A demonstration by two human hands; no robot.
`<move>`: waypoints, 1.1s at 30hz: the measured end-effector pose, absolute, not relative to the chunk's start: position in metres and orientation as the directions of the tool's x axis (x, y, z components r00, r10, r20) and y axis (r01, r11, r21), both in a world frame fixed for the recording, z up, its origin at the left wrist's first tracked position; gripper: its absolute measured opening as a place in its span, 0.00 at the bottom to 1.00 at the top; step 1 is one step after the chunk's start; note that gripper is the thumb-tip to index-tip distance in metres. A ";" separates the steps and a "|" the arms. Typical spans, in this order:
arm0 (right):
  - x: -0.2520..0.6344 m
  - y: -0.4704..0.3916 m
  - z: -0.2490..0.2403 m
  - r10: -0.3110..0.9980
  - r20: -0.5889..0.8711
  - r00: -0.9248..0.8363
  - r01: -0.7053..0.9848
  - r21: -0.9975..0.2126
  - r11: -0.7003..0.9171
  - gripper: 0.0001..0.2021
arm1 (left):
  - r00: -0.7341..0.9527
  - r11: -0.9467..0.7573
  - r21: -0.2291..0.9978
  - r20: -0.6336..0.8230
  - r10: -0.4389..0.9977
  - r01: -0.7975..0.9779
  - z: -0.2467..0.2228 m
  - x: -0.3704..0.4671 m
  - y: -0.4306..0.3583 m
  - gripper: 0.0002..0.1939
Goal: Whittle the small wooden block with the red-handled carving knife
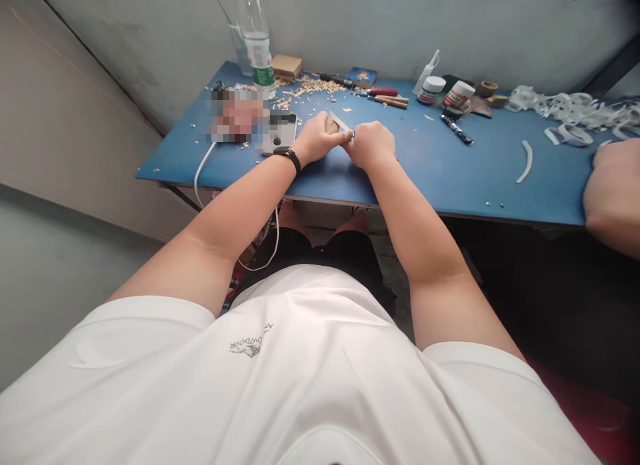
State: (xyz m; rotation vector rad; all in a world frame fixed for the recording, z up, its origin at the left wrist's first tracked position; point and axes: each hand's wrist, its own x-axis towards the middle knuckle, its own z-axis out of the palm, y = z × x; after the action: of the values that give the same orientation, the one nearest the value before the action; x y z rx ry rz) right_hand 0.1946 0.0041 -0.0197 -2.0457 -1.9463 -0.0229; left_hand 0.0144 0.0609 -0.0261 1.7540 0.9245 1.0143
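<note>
Near the front of the blue table, my left hand (317, 140) is closed round a small pale piece of wood (331, 126), which its fingers mostly cover. My right hand (373, 145) grips a carving knife, whose handle is largely hidden in the fist. The thin bright knife blade (341, 121) points up and left, beside the wood; whether it touches is hard to tell. My left thumb reaches across to the knife by my right hand. Just left of my left wrist lies a phone (280, 133) with a pixelated patch next to it.
Wood shavings (315, 85) and carving tools (385, 95) lie at the back. A plastic bottle (260, 58) stands back left, with white jars (431, 90) right of centre. White curled strips (560, 108) and another person's arm (615, 192) occupy the right. A white cable (200, 168) hangs over the front edge.
</note>
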 end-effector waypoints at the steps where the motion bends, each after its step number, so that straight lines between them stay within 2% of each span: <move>1: 0.195 0.002 -0.018 0.974 0.218 0.063 0.979 -0.203 -0.018 0.29 | 0.366 -0.350 0.918 0.266 0.892 0.186 -0.028 0.014 0.063 0.30; 4: 0.197 -0.002 -0.013 0.979 0.204 -0.024 0.985 -0.164 0.058 0.27 | 0.385 -0.385 0.895 0.281 0.879 0.225 -0.034 0.014 0.068 0.28; 9: 0.201 -0.003 -0.012 0.977 0.188 -0.098 0.979 -0.157 0.128 0.28 | 0.500 -0.313 0.945 0.226 0.836 0.097 -0.037 0.018 0.068 0.21; 12: 0.201 -0.003 -0.012 0.976 0.192 -0.102 0.980 -0.150 0.132 0.26 | 0.497 -0.329 0.940 0.242 0.833 0.094 -0.037 0.018 0.068 0.22; 20: 0.202 -0.002 -0.017 0.957 0.240 -0.162 0.968 -0.152 0.202 0.18 | 0.462 -0.411 0.884 0.276 0.843 0.223 -0.034 0.016 0.061 0.30; 29: 0.203 0.013 -0.034 0.956 0.289 -0.057 0.974 -0.194 0.116 0.20 | 0.394 -0.479 0.809 0.339 0.854 0.341 -0.038 0.019 0.065 0.29; 33: 0.203 0.018 -0.040 0.944 0.330 -0.002 0.976 -0.204 0.074 0.21 | 0.298 -0.426 0.790 0.318 0.900 0.442 -0.040 0.022 0.068 0.34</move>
State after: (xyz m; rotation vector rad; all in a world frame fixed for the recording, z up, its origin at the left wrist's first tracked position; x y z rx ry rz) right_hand 0.2031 0.0182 -0.0400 -1.9051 -1.9821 -0.1172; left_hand 0.0221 0.0679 -0.0397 1.9954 1.1904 1.0332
